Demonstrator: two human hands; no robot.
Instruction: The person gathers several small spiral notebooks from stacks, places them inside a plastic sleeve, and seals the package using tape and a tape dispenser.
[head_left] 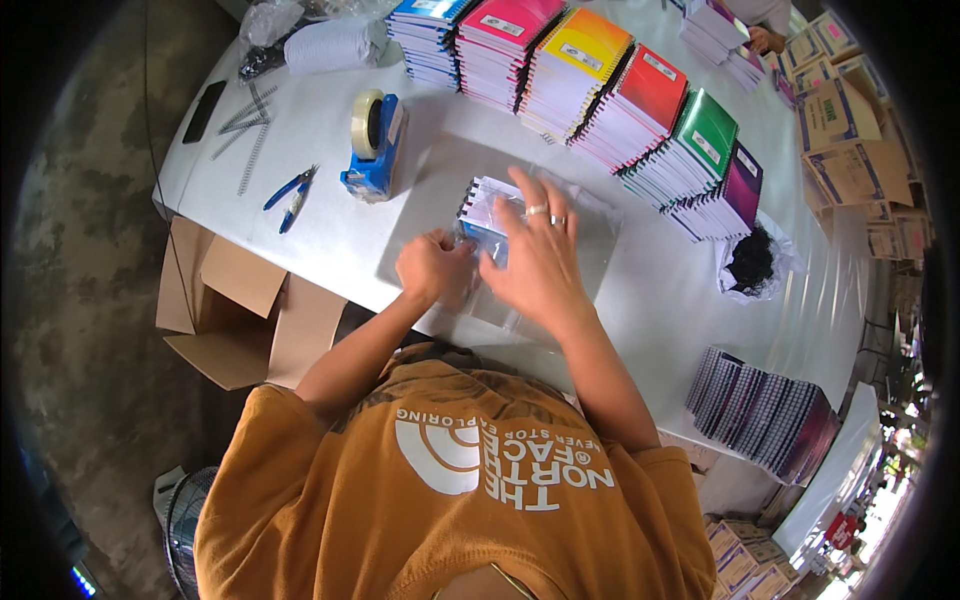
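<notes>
A small spiral-bound notebook (487,190), with white pages and a strip of blue, lies in front of me among clear plastic. Along its lower left side, my left hand (432,266) is closed, pinching what looks like the clear plastic bag (463,283) around the notebook. My right hand (540,250), with rings on two fingers, rests over the notebook's right part with its fingers apart. That hand hides much of the notebook. Beneath both hands spreads a greyish clear plastic sheet or stack of bags (425,205).
A row of notebook stacks in several colours (580,55) stands behind. Left are a blue tape dispenser (375,160), blue-handled cutters (292,195), loose wire spirals (255,140) and a phone (204,112). An open carton (235,320) sits below. More notebooks (765,410) lie right.
</notes>
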